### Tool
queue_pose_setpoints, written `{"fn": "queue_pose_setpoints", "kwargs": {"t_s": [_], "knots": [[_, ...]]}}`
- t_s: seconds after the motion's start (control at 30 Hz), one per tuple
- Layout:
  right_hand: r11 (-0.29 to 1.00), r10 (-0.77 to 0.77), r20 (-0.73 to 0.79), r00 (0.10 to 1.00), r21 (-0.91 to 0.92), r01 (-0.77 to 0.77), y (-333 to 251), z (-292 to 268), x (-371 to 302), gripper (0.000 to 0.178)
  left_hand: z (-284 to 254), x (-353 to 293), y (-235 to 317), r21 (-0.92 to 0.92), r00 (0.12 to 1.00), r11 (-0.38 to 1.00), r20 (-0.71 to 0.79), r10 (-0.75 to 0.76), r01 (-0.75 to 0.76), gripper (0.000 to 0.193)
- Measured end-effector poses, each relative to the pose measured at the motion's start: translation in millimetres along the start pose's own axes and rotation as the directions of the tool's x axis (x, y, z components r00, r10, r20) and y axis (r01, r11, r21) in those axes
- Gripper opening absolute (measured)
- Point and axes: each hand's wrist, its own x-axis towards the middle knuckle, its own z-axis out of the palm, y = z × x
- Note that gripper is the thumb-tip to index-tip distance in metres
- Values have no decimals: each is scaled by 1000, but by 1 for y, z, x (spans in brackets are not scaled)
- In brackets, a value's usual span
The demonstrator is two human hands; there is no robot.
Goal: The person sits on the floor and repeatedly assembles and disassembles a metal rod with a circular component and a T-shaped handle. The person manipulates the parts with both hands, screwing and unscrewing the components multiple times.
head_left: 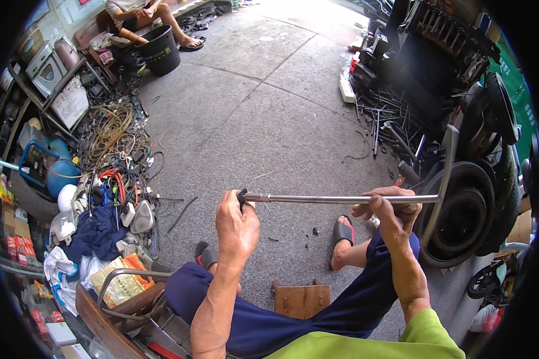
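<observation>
A long, shiny T-shaped metal rod (317, 198) lies level across in front of me, above my knees. My left hand (237, 226) is closed round its left end, where a small black piece (242, 197) shows between thumb and fingers. Near the other end, my right hand (395, 220) grips the shaft with the thumb in front. Just beyond that hand, a long, slightly bent crossbar (448, 158) meets the shaft. What the black piece is, I cannot make out.
A small wooden stool (302, 300) stands between my legs. Tangled cables (111, 128) and cloths pile up on the left. Tyres (461, 215) and loose metal rods (377, 128) crowd the right. Farther off, a person (144, 15) sits by a black bucket (160, 52).
</observation>
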Motion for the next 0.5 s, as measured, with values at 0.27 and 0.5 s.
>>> {"fn": "queue_pose_setpoints", "kwargs": {"t_s": [0.27, 0.5], "knots": [[993, -13, -156, 988, -115, -6, 5, 8, 6, 40, 19, -1, -15, -39, 999, 998, -11, 51, -52, 16], [926, 26, 177, 984, 365, -91, 17, 8, 13, 48, 13, -1, -8, -188, 991, 975, 85, -105, 119, 15]]}}
